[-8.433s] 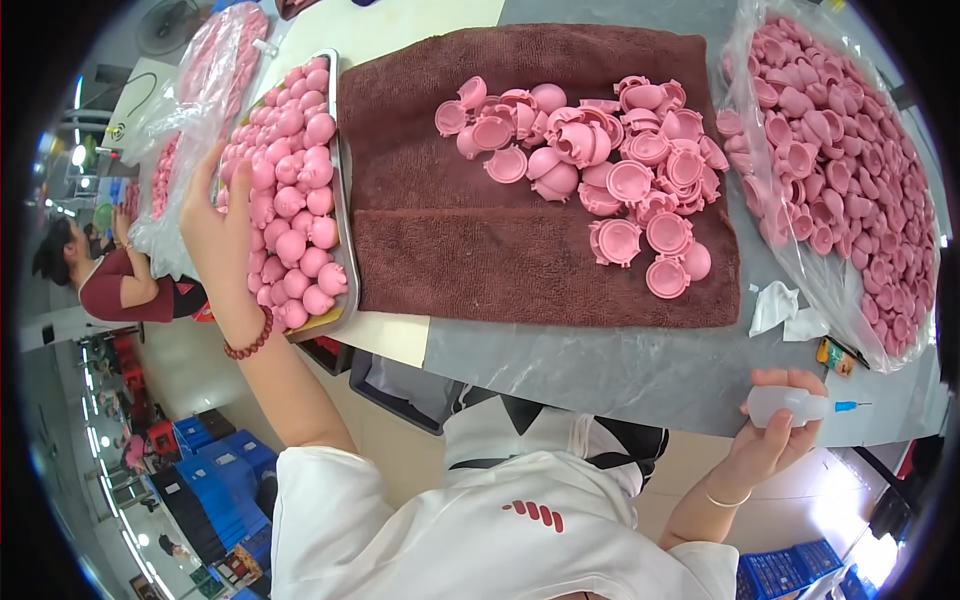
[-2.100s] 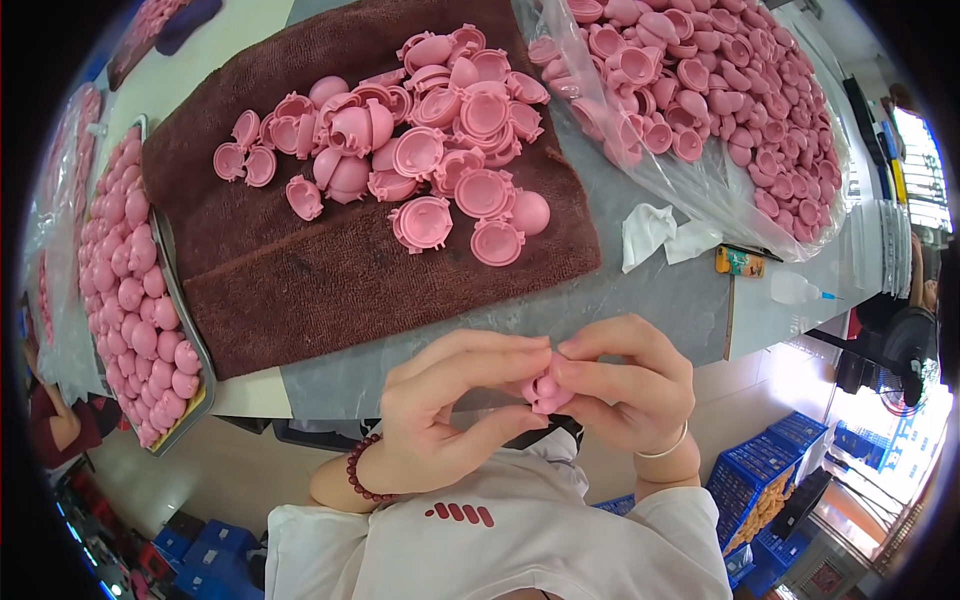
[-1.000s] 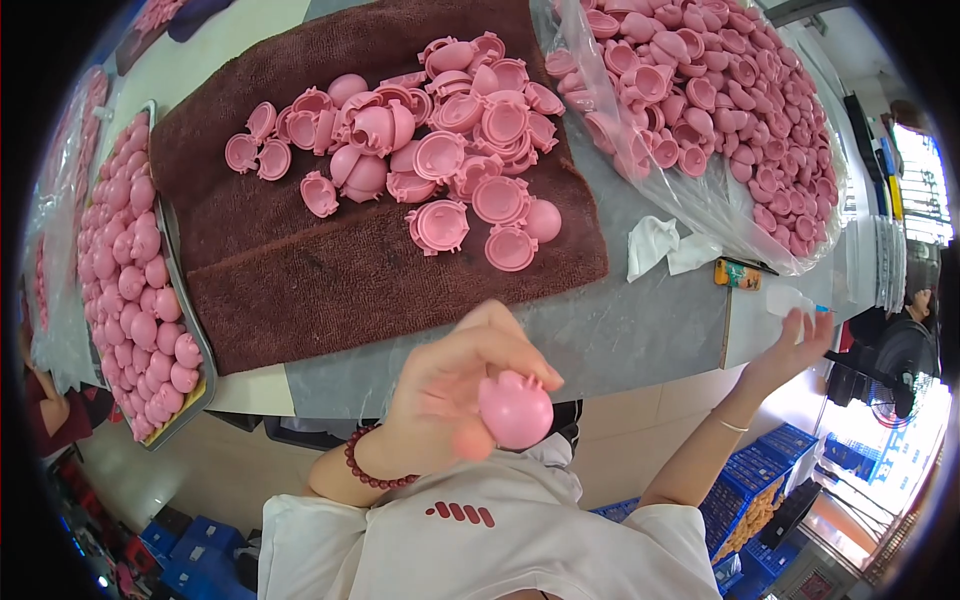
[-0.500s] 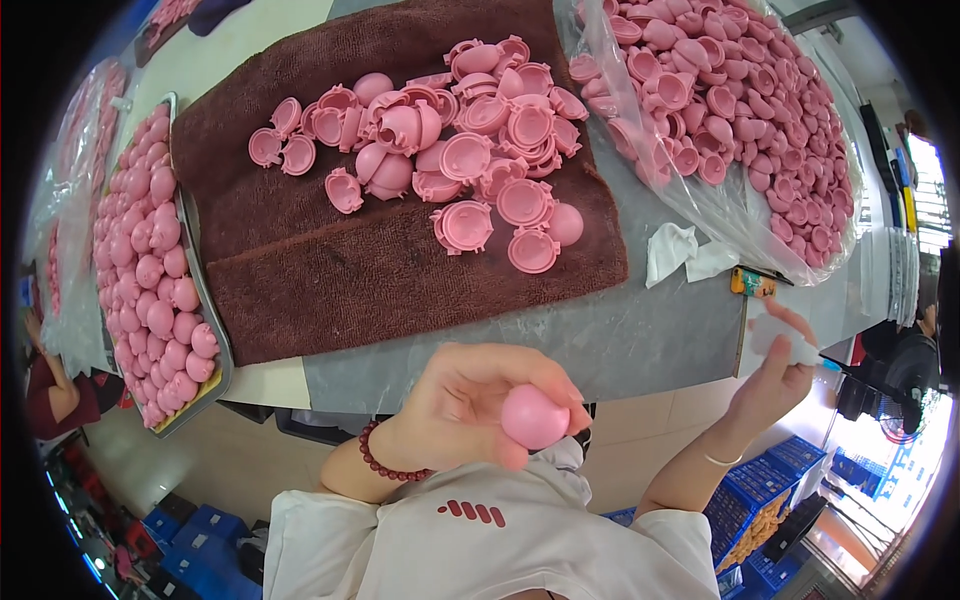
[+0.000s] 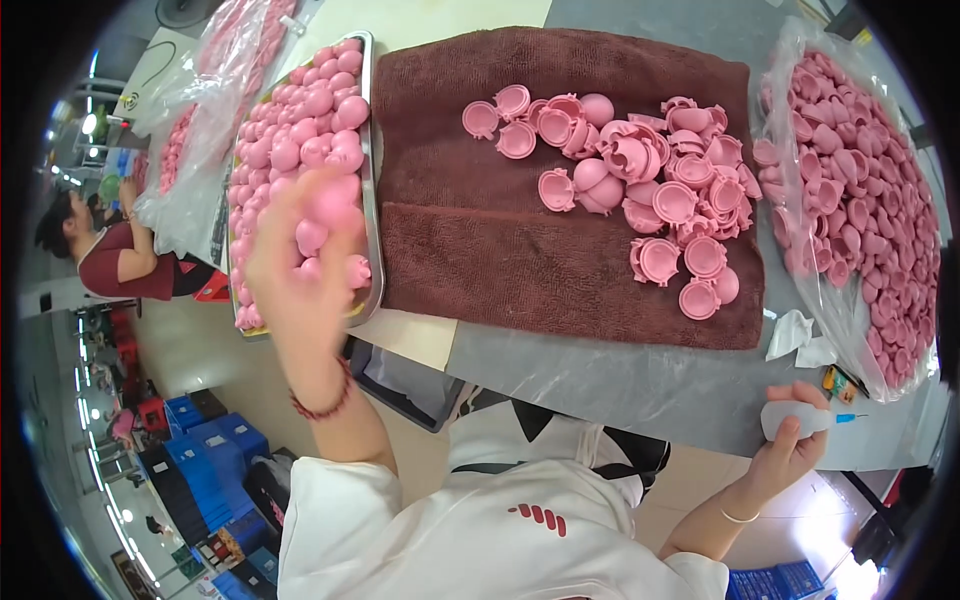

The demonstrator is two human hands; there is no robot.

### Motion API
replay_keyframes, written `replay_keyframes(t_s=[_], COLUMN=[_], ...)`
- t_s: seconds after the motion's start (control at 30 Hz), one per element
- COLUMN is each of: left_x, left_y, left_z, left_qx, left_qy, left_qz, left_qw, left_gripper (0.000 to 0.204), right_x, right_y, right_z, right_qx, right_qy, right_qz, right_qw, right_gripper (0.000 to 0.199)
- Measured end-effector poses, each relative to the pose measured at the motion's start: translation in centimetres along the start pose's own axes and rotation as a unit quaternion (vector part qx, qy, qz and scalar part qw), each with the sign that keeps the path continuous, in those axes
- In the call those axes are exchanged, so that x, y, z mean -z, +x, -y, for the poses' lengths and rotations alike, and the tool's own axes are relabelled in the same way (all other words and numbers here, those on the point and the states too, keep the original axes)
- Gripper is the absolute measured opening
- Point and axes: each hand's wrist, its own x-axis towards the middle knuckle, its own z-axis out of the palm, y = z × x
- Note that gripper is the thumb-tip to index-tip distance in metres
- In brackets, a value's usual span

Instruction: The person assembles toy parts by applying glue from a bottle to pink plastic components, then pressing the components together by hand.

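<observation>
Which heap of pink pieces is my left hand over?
The metal tray of closed pink balls, under your blurred left hand. The towel's open pink shells and the bagged shells lie farther right.

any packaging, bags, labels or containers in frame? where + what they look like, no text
Clear plastic bag: table's right end, open, heaped with pink cup-shaped shells.
Clear plastic bags: far left, beyond the tray, bulging with pink pieces.
Metal tray: left of the brown towel, rectangular, full of pink balls; left hand blurred over it.
Small squeeze bottle: in the right hand, translucent white, blue tip.
Blue crates: floor, lower left, stacked.
No readable labels or screens.
</observation>
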Motion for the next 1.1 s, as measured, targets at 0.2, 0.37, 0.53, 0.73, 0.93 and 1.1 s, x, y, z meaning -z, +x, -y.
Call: replay_keyframes(t_s=[0.2,0.37,0.53,0.73,0.93,1.1], left_x=[1.3,-2.5,-7.2,-7.2,-4.9,-8.4], left_y=[3.5,1.3,-1.1,-0.7,-4.3,-9.2], left_z=[5.0,-1.4,-5.0,-4.2,-8.2,-10.8], left_qx=[0.009,-0.092,-0.193,-0.171,0.149,0.274], left_qy=[0.170,0.020,-0.025,-0.087,-0.688,-0.872], left_qz=[-0.055,0.064,0.242,0.141,0.313,0.349], left_qw=[0.984,0.994,0.950,0.971,0.638,0.206], left_gripper=[0.026,0.025,0.031,0.013,0.031,0.022], right_x=[-0.4,-0.7,-0.4,-0.6,-1.8,-4.3], right_y=[0.2,0.3,0.1,0.0,0.1,-0.9], right_z=[0.3,0.7,0.5,0.8,2.1,5.1], right_qx=[0.001,-0.007,-0.009,0.001,-0.030,-0.087], right_qy=[-0.028,-0.035,-0.011,-0.009,0.078,0.254], right_qz=[0.016,0.010,-0.005,-0.003,-0.014,0.022], right_qw=[0.999,0.999,1.000,1.000,0.996,0.963], right_gripper=[0.047,0.052,0.055,0.055,0.069,0.053])
